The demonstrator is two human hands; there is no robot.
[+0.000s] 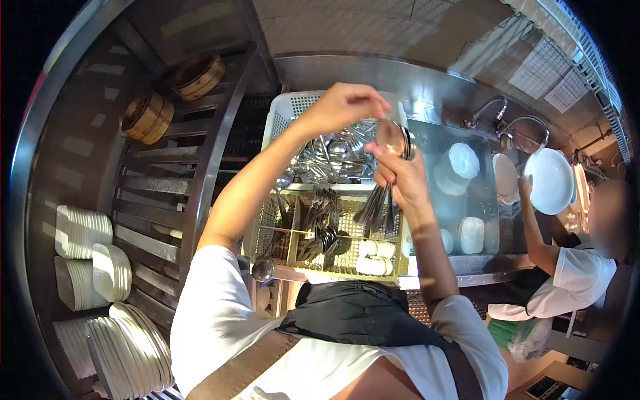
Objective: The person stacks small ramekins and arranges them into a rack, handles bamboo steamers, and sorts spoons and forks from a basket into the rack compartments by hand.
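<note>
"What's the right hand (404, 176) holding?"

"It's clutching a cutlery bundle (390, 137) just right of the frame's centre, over the divided tray (348, 253)."

"And the left hand (342, 108)?"

"It's hovering at upper centre, fingers curling (whether they're gripping anything, I can't tell)."

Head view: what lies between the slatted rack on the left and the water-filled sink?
The white basket heaped with metal cutlery and, just below it in the head view, the divided tray.
</note>
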